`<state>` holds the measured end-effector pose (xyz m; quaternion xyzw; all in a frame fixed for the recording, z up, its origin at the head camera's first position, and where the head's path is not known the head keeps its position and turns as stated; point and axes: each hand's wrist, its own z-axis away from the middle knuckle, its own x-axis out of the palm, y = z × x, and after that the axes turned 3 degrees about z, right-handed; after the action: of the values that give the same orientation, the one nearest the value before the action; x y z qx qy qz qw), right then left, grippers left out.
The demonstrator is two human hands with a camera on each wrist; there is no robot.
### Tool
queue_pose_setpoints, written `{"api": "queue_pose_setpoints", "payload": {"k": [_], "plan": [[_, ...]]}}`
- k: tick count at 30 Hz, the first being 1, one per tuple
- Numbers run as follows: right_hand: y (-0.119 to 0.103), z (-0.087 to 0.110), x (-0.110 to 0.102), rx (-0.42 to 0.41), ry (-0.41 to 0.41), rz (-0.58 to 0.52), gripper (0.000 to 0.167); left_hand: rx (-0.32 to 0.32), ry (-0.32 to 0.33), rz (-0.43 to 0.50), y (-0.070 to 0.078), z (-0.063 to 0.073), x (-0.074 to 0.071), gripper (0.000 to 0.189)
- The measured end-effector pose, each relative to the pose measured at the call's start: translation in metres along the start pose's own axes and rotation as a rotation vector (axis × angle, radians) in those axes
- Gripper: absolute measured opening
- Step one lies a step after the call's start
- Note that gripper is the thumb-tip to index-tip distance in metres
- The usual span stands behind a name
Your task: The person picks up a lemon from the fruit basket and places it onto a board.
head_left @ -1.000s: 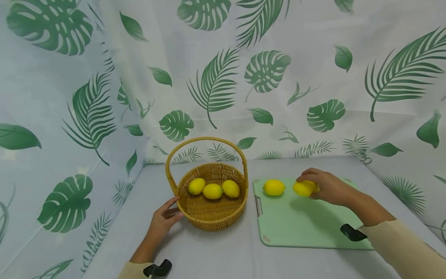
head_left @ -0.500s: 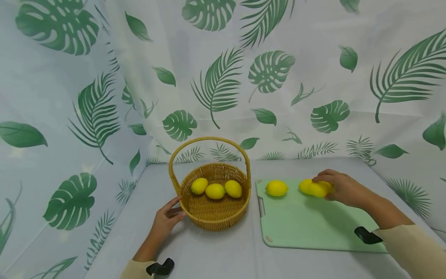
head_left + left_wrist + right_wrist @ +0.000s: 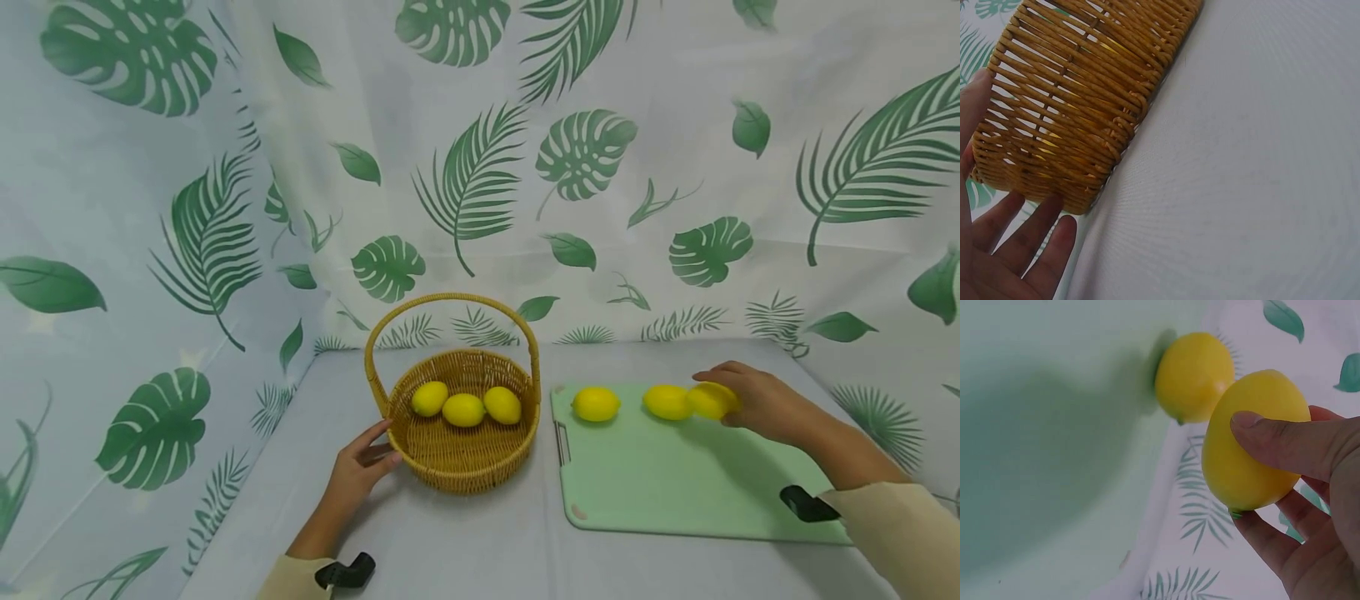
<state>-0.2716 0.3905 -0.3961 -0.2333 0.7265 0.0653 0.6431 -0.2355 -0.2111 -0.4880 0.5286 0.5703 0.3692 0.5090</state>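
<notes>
In the head view, my right hand [image 3: 768,406] pinches a lemon [image 3: 712,401] between thumb and fingers, above the back of a pale green cutting board [image 3: 675,483]. The right wrist view shows the thumb lying across this lemon [image 3: 1254,450], with another lemon [image 3: 1191,375] just past it. On the board lie a lemon [image 3: 666,402] beside the held one and a lemon [image 3: 596,404] near the left corner. My left hand [image 3: 356,471] touches the left side of a wicker basket [image 3: 465,479]. Its fingers [image 3: 1054,250] rest fairly straight against the woven wall. Three lemons [image 3: 463,411] sit inside.
The basket's tall arched handle [image 3: 450,297] stands upright. A white cloth [image 3: 517,542] covers the table. Leaf-printed sheets [image 3: 480,167] hang at the back and both sides. A dark wrist device [image 3: 345,572] sits on each forearm.
My right hand has moved right with the lemon, and the other lemon at the back of the board has come fully into sight. The left hand stays at the basket.
</notes>
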Motion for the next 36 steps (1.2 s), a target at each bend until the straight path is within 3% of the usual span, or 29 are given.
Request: {"api": "queue_pose_setpoints", "payload": {"k": [11, 21, 36], "plan": [[0.026, 0.003, 0.003, 0.033, -0.005, 0.002, 0.054, 0.000, 0.001, 0.001, -0.003, -0.001, 0.000, 0.064], [0.056, 0.005, 0.009, 0.128, -0.055, -0.006, 0.056, -0.003, 0.006, 0.016, -0.001, 0.000, 0.001, 0.064], [0.064, 0.006, 0.011, 0.158, -0.068, -0.025, 0.056, 0.000, -0.007, 0.048, -0.002, 0.000, 0.000, 0.064]]}}
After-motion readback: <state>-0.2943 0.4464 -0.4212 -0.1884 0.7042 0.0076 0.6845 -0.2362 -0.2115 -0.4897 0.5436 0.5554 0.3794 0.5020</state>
